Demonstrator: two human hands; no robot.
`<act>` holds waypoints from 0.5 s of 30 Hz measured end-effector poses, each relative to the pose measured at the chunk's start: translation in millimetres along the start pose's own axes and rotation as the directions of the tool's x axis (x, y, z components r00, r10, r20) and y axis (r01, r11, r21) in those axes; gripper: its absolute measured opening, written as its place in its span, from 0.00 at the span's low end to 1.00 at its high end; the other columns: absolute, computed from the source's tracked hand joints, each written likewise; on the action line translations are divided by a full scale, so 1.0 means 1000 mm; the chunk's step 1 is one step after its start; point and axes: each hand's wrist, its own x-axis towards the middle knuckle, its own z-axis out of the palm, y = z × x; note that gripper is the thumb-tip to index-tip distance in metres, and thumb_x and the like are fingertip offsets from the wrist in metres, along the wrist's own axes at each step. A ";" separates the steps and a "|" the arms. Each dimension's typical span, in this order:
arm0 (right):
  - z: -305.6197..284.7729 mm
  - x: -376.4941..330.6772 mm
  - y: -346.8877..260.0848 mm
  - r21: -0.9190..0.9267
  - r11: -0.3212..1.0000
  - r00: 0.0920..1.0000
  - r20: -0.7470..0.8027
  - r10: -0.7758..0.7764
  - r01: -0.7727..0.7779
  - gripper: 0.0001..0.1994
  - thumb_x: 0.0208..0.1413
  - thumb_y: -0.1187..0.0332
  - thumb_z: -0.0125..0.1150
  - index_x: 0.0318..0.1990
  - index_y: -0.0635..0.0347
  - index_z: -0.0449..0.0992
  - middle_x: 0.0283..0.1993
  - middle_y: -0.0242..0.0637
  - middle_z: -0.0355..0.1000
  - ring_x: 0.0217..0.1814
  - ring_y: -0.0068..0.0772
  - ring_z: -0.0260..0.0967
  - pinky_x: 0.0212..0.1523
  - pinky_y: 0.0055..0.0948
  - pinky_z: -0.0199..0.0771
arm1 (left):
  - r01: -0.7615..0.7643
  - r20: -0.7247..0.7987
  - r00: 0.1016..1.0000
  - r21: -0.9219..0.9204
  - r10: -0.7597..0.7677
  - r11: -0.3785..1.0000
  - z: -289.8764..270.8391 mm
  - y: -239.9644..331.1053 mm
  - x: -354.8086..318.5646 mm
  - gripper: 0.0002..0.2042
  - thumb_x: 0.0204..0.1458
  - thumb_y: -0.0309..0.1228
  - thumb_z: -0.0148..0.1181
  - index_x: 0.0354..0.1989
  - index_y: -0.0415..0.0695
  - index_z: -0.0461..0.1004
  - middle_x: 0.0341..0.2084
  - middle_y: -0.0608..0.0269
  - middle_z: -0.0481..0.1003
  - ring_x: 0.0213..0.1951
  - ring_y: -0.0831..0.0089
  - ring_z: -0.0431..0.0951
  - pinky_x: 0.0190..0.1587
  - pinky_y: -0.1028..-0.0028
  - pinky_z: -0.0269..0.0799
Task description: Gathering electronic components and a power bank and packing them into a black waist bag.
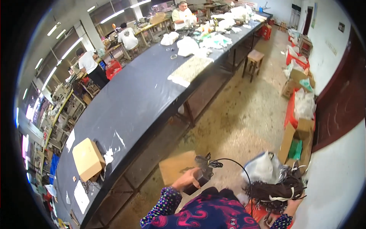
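My left hand (pixel 187 179), low in the middle of the head view, is closed round a black box-shaped device (pixel 206 176), perhaps a power adapter. A coiled black cable (pixel 214 163) sits on top of it, and one strand arcs off to the right. Down at the right, my right hand (pixel 292 207) grips the edge of a bundle of dark brown cords (pixel 272 190) bound with a pale tie. Its fingers are partly hidden by the cords. Beyond my left hand, a flat cardboard piece (pixel 176 166) lies low by the table.
A long dark table (pixel 126 99) curves along my left, carrying a cardboard box (pixel 87 157) and, farther off, white bags. A wooden stool (pixel 254 61) stands in the aisle. Cartons (pixel 288 143), red crates and plastic bags (pixel 263 168) line the right wall. Several people work beyond the table.
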 end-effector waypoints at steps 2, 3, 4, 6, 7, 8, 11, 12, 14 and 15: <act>0.073 0.054 -0.003 0.179 0.979 0.961 -0.238 0.142 -0.100 0.21 0.54 0.57 0.42 0.48 0.60 0.72 0.52 0.43 0.70 0.54 0.47 0.66 0.58 0.48 0.64 | 0.109 0.067 0.992 -0.054 -0.105 0.993 -0.007 0.063 0.061 0.42 0.17 0.31 0.66 0.53 0.34 0.64 0.48 0.50 0.69 0.52 0.62 0.66 0.57 0.72 0.59; 0.061 0.105 0.002 0.099 0.989 0.982 -0.145 0.120 -0.106 0.22 0.54 0.57 0.39 0.49 0.61 0.72 0.52 0.44 0.69 0.55 0.48 0.65 0.59 0.49 0.63 | 0.065 0.091 0.994 -0.060 -0.059 0.996 -0.011 0.081 0.093 0.42 0.17 0.30 0.66 0.52 0.35 0.64 0.47 0.52 0.70 0.51 0.62 0.67 0.55 0.72 0.59; 0.074 0.134 0.003 -0.433 0.896 0.993 0.101 -0.058 0.096 0.23 0.54 0.57 0.38 0.51 0.62 0.70 0.53 0.44 0.69 0.55 0.48 0.65 0.59 0.49 0.62 | 0.029 0.115 0.993 -0.065 -0.021 0.997 -0.015 0.094 0.125 0.41 0.17 0.30 0.66 0.52 0.36 0.65 0.46 0.53 0.71 0.50 0.63 0.67 0.54 0.71 0.60; 0.080 0.209 0.000 0.051 0.996 0.995 -0.068 0.070 -0.066 0.23 0.54 0.59 0.38 0.52 0.62 0.69 0.54 0.44 0.68 0.56 0.48 0.64 0.60 0.48 0.61 | 0.025 0.123 0.992 -0.086 -0.014 0.996 -0.019 0.113 0.198 0.40 0.17 0.30 0.66 0.51 0.38 0.66 0.44 0.54 0.72 0.48 0.65 0.68 0.51 0.71 0.62; 0.133 0.227 -0.001 0.100 0.988 0.991 -0.058 0.120 -0.114 0.23 0.56 0.59 0.38 0.52 0.62 0.69 0.54 0.44 0.67 0.56 0.48 0.64 0.60 0.47 0.61 | 0.029 0.125 0.992 -0.094 -0.018 0.995 -0.023 0.122 0.236 0.40 0.17 0.30 0.66 0.51 0.38 0.66 0.44 0.54 0.72 0.47 0.65 0.68 0.51 0.71 0.62; 0.165 0.253 -0.001 0.097 0.991 0.991 -0.089 0.104 -0.095 0.23 0.56 0.59 0.38 0.52 0.62 0.69 0.54 0.44 0.67 0.56 0.48 0.64 0.60 0.47 0.61 | 0.032 0.157 0.988 -0.100 -0.016 0.995 -0.025 0.132 0.274 0.40 0.17 0.30 0.67 0.50 0.37 0.66 0.43 0.54 0.72 0.47 0.65 0.68 0.50 0.72 0.63; 0.201 0.333 0.007 -0.184 0.983 0.993 -0.114 -0.032 0.011 0.20 0.54 0.56 0.45 0.49 0.59 0.72 0.50 0.40 0.71 0.50 0.42 0.69 0.53 0.46 0.69 | -0.028 0.139 0.990 -0.030 0.032 0.999 -0.035 0.168 0.379 0.36 0.18 0.31 0.68 0.47 0.38 0.68 0.39 0.54 0.72 0.44 0.64 0.70 0.49 0.71 0.64; 0.198 0.381 -0.003 -0.035 0.999 0.973 -0.230 0.028 -0.038 0.20 0.55 0.56 0.46 0.49 0.59 0.72 0.51 0.40 0.71 0.51 0.43 0.69 0.54 0.46 0.69 | 0.018 0.142 0.990 0.008 -0.019 1.000 -0.034 0.188 0.414 0.36 0.18 0.30 0.68 0.46 0.38 0.68 0.39 0.54 0.72 0.43 0.64 0.70 0.49 0.70 0.65; 0.254 0.447 -0.016 0.153 0.977 0.945 -0.267 0.187 -0.150 0.21 0.55 0.56 0.47 0.49 0.60 0.71 0.52 0.39 0.70 0.51 0.43 0.69 0.54 0.45 0.69 | 0.074 0.179 0.982 -0.094 -0.056 0.993 -0.029 0.211 0.488 0.37 0.17 0.30 0.69 0.47 0.41 0.69 0.39 0.55 0.72 0.43 0.65 0.70 0.48 0.68 0.66; 0.278 0.471 -0.023 0.079 0.986 0.980 -0.127 0.155 -0.146 0.20 0.55 0.56 0.48 0.49 0.60 0.71 0.52 0.39 0.70 0.51 0.41 0.69 0.54 0.44 0.69 | 0.070 0.194 0.980 -0.084 -0.053 0.994 -0.031 0.230 0.523 0.37 0.17 0.30 0.69 0.48 0.42 0.68 0.39 0.55 0.72 0.43 0.65 0.70 0.48 0.68 0.66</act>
